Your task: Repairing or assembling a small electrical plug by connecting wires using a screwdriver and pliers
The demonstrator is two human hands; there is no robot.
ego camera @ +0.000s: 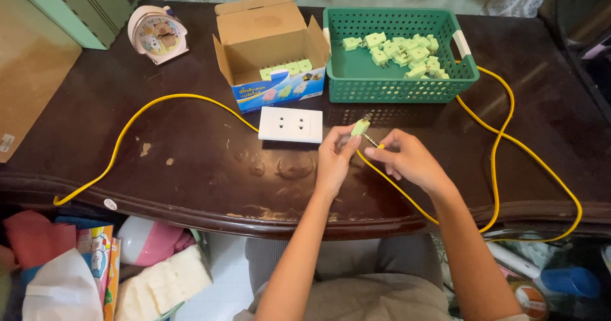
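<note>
1. The left hand (335, 157) pinches a small light-green plug (360, 127) between thumb and fingertips, holding it just above the tabletop (203, 162) with its metal prongs pointing up and away from the person.
2. The right hand (407, 159) is closed in a pinch on the end of a yellow wire (394, 186), right where it meets the plug; the two hands are nearly touching.
3. From the right hand the yellow wire runs down toward the person, loops off the front edge of the tabletop on the right, and curves back up beside the green basket (344, 85).
4. Just beyond the left hand lies a white wall-socket plate (291, 124), flat on the tabletop; another stretch of yellow wire reaches its left side and sweeps in a long arc to the front left edge.
5. Behind the plate stands an open cardboard box (267, 38) with a blue front, holding a row of the same light-green plugs.
6. To the right of the box, the green basket holds a loose heap of light-green plugs (404, 50), mostly in its right half.
7. At the far left of the tabletop a pink alarm clock (158, 33) stands, well apart from the hands.
8. Below the front edge, bags and cloth items sit on the floor at the left.
</note>
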